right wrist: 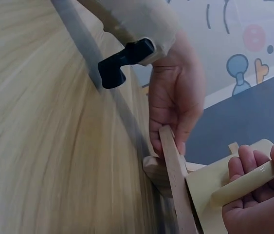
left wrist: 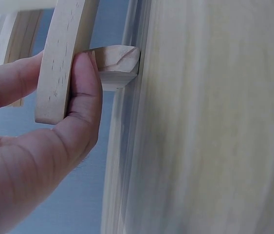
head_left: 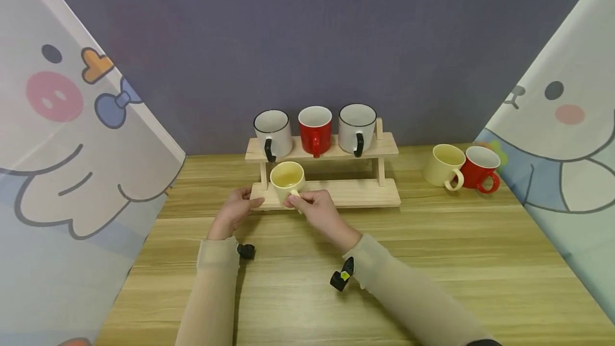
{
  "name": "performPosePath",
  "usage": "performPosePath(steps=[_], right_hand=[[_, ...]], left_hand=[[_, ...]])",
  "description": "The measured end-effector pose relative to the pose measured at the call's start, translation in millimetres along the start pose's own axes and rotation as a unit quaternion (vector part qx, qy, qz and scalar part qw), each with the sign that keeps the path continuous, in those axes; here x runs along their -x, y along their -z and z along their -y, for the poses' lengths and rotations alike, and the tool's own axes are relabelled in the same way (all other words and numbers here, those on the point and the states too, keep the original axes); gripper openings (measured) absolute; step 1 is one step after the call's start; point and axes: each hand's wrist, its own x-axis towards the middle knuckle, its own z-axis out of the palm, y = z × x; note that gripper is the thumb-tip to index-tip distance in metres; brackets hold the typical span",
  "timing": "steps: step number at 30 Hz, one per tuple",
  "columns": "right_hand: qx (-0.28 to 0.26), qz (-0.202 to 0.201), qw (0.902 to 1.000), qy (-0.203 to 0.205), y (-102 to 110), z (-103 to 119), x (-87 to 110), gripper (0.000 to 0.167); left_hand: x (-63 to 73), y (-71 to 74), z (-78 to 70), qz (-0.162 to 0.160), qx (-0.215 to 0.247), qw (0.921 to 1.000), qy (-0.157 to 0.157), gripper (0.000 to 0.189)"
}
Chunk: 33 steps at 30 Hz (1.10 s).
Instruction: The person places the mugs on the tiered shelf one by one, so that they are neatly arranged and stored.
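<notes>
A pale yellow mug is at the left end of the lower board of a two-tier wooden rack. My right hand pinches its handle between thumb and fingers; the right wrist view shows the fingers curled around the mug handle. At the rack's left end, my left hand grips the lower board, thumb on one face and fingers on the other, as the left wrist view shows on the board's end. Whether the mug's base fully touches the board is hard to see.
On the upper board stand a white mug with black rim, a red mug and another white mug, handles forward. To the right on the table, a second yellow mug stands beside another red mug. A grey wall rises behind.
</notes>
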Motion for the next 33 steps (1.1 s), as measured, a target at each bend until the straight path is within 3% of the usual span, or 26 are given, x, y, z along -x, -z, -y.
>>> performPosePath(steps=[4, 11, 20, 33], right_hand=[[0.007, -0.005, 0.9999, -0.015, -11.4, 0.0, -1.7, 0.021], [-0.005, 0.024, 0.9989, -0.04, -23.7, -0.9, -3.8, 0.021], [-0.008, 0.038, 0.9983, -0.044, -25.1, 0.4, -10.3, 0.021], [0.048, 0.037, 0.9978, -0.027, -22.4, 3.6, -14.0, 0.02]], left_hand=[[0.2, 0.0, -0.1, -0.005, -0.003, 1.0, -0.001, 0.061], [1.3, 0.0, -0.6, -0.002, -0.012, 0.9999, -0.003, 0.06], [2.1, 0.8, -4.4, 0.001, -0.011, 0.9999, 0.002, 0.065], [2.9, 0.7, -3.4, 0.001, -0.004, 1.0, 0.003, 0.064]])
